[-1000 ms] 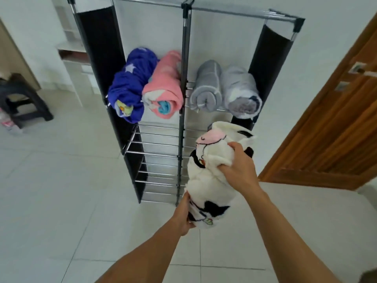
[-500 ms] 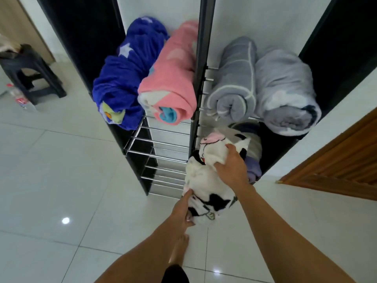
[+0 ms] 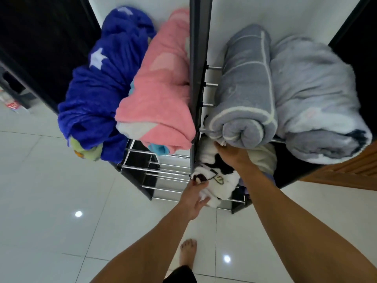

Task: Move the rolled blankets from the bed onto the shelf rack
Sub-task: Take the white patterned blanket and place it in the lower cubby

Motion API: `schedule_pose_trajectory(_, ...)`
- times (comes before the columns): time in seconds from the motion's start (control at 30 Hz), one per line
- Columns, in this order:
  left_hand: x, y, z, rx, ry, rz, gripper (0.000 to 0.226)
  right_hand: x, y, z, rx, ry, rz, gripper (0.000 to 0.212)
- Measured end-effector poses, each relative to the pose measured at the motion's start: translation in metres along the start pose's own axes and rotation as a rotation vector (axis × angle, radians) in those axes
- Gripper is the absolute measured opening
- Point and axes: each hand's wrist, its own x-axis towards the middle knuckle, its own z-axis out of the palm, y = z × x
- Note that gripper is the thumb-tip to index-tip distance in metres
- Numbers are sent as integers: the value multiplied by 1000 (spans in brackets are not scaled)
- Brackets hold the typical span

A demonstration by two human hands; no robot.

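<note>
A white rolled blanket with black patches (image 3: pixel 219 180) lies on a lower right tier of the shelf rack (image 3: pixel 199 78), its far end under the grey rolls. My left hand (image 3: pixel 195 196) grips its near end. My right hand (image 3: pixel 232 155) presses on its top, further in. On the tier above rest a blue blanket (image 3: pixel 100 92), a pink blanket (image 3: pixel 161 94), a grey striped blanket (image 3: pixel 244 94) and a pale grey blanket (image 3: pixel 318 107).
Another pale roll (image 3: pixel 265 158) lies beside the white one on the lower tier. Bare chrome bars (image 3: pixel 161 172) show on the lower left side. A wooden door (image 3: pixel 350 174) stands at the right. My bare foot (image 3: pixel 188 252) is on the white tiled floor.
I have stepped closer to the rack. The white blanket has gone from mid-air in front of the rack into the lower right tier, with both hands still on it.
</note>
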Motion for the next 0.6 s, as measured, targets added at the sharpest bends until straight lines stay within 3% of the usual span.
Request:
schedule_pose_trajectory(0.1, 14, -2, 3, -47, 10, 31, 49, -3, 1, 5, -48, -139, 99, 43)
schedule_pose_trajectory(0.2, 23, 1, 5, -75, 35, 50, 57, 6, 22, 24, -74, 46, 56, 24)
schedule_pose_trajectory(0.23, 25, 2, 5, -67, 43, 49, 56, 6, 27, 28, -98, 36, 61, 21)
schedule_pose_trajectory(0.37, 26, 0, 7, 13, 27, 36, 56, 4, 50, 37, -158, -189, 102, 57)
schedule_pose_trajectory(0.5, 19, 4, 5, 194, 49, 20, 51, 4, 56, 35, -99, -171, 76, 60)
schedule_pose_trajectory(0.6, 9, 10, 5, 320, 65, -24, 36, -13, 57, 32, -40, -130, 80, 59)
